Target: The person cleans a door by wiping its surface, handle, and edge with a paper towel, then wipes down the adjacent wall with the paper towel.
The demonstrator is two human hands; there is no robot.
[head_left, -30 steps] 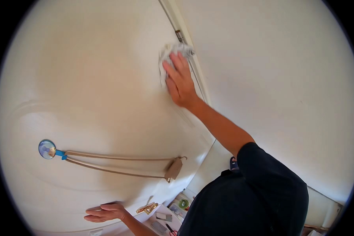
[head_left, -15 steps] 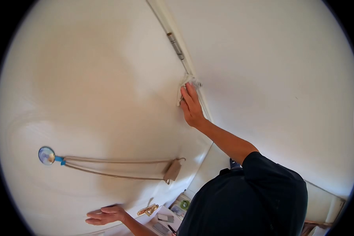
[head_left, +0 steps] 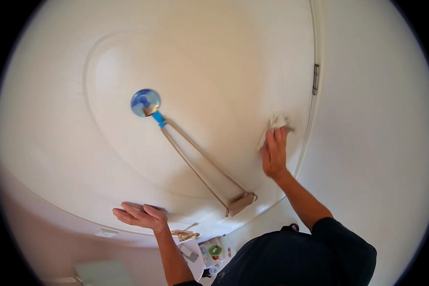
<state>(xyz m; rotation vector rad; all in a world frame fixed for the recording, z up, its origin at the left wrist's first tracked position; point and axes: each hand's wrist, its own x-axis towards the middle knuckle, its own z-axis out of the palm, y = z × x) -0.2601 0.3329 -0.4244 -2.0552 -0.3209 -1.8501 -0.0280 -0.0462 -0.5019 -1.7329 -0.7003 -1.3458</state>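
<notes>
My right hand (head_left: 275, 151) presses a crumpled whitish cloth (head_left: 277, 123) against the cream door (head_left: 214, 71), a little left of its hinged edge. Lower left, my left hand (head_left: 142, 217) rests against the same door with fingers stretched out and nothing in it. Between the hands, a beige cord loop (head_left: 198, 159) hangs from a shiny round blue disc (head_left: 146, 102) with a blue tab. A tan block (head_left: 240, 204) sits at the loop's lower end, nearer my right hand.
A metal hinge (head_left: 315, 79) joins the door to the frame beside a white wall (head_left: 367, 119). Below my left hand is a gold door handle (head_left: 185, 235). Further down are a small white table (head_left: 193, 266) with items and a green roll (head_left: 215, 250). A wall switch (head_left: 106, 233) shows lower left.
My right hand and the cloth have moved from the hinge edge onto the door's face. The view has turned left, showing more of the door. My left hand stays flat against it.
</notes>
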